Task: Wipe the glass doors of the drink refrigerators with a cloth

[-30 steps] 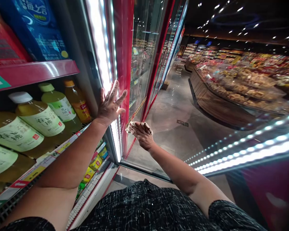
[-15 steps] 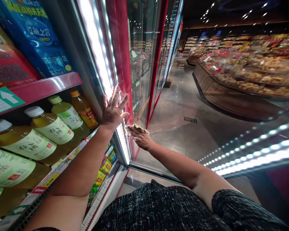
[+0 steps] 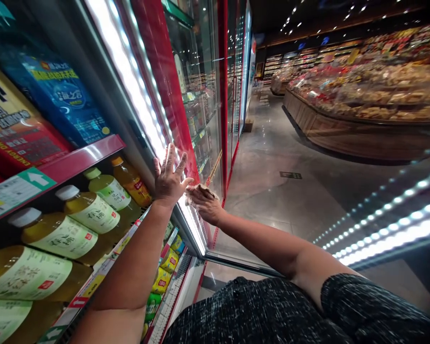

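Observation:
My left hand [image 3: 169, 180] is spread with its fingers apart over the bright light strip [image 3: 129, 71] on the frame at the cooler's edge. Just to its right, my right hand [image 3: 207, 206] presses a pale, crumpled cloth [image 3: 197, 193] against the glass door [image 3: 265, 224], near the lower end of the strip. The cloth lies under the fingers and partly shows around them. The two hands are close together, the left thumb near the cloth. A red frame post [image 3: 161, 71] stands behind the strip.
On the left, cooler shelves hold drink bottles [image 3: 91, 209] with pale green labels, below large blue packs [image 3: 64, 95]. Yellow packets [image 3: 170, 260] stand lower down. Another light strip [image 3: 397, 229] crosses the right. Beyond the glass, a wooden display counter [image 3: 329, 134] carries packaged goods.
The view has shifted, so the shelves and bottles sit lower and further right. Both hands stay near the light strip, the right still on the cloth.

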`<move>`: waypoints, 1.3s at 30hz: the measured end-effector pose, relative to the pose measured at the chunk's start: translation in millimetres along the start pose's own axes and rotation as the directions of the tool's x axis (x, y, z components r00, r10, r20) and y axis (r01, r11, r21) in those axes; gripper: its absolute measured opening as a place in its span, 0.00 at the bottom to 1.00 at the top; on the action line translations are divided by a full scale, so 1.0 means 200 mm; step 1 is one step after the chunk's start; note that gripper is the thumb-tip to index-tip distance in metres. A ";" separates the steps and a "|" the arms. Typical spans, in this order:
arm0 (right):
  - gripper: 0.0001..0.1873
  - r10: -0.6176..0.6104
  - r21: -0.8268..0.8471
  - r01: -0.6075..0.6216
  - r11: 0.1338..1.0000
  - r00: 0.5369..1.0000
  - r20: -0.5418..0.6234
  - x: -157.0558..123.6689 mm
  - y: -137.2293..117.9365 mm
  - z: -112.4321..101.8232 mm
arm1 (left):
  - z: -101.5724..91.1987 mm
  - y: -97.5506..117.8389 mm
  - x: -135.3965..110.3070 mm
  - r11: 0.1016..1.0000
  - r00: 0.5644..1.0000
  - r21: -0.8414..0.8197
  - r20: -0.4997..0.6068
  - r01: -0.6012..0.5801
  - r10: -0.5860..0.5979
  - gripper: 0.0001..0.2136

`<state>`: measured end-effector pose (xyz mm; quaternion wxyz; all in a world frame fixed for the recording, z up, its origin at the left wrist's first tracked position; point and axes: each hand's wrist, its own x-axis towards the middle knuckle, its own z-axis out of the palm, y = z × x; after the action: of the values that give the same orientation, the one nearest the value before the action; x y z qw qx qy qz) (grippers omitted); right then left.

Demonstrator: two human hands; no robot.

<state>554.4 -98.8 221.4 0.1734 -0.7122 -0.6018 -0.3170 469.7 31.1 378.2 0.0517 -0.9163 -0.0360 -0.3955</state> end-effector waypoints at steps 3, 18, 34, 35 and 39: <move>0.28 0.019 0.004 -0.019 1.000 0.998 -0.053 -0.01 0.04 -0.08 | -0.01 0.00 0.00 1.000 1.000 -0.010 0.009 0.010 -0.010 0.40; 0.30 0.067 -0.090 -0.076 0.993 0.993 -0.098 -0.02 0.07 -0.31 | 0.06 0.00 -0.01 0.998 0.996 -0.043 -0.064 0.051 -0.054 0.29; 0.33 0.078 -0.040 -0.079 0.996 0.997 -0.028 -0.11 0.11 -0.44 | 0.10 0.18 0.01 0.983 0.998 -0.185 -0.059 0.004 -0.015 0.37; 0.32 0.057 -0.036 -0.057 0.998 0.998 -0.022 -0.12 0.12 -0.44 | 0.09 0.19 0.01 0.984 0.998 -0.180 -0.067 0.000 -0.013 0.37; 0.31 0.109 -0.089 -0.116 0.989 0.991 -0.080 -0.14 0.15 -0.52 | 0.09 0.19 0.00 0.986 0.996 -0.162 -0.081 -0.040 0.027 0.37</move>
<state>555.9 -190.5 284.0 0.1798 -0.7401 -0.5381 -0.3611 487.1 -4.0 363.6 -0.0155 -0.9017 0.0139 -0.4318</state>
